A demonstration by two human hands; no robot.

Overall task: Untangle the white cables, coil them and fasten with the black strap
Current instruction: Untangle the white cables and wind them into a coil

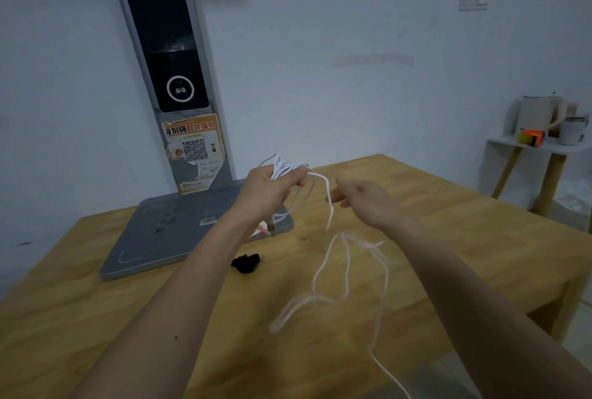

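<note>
Several loops sit gripped in our left hand (272, 187); our right hand (362, 197) hangs relaxed near the cable (330, 206), whose loose tail could snag.

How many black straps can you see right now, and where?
1. The black strap lies crumpled on the wooden table, just in front of the grey stand base, below the left hand. Another could be hidden under the arms.
</note>
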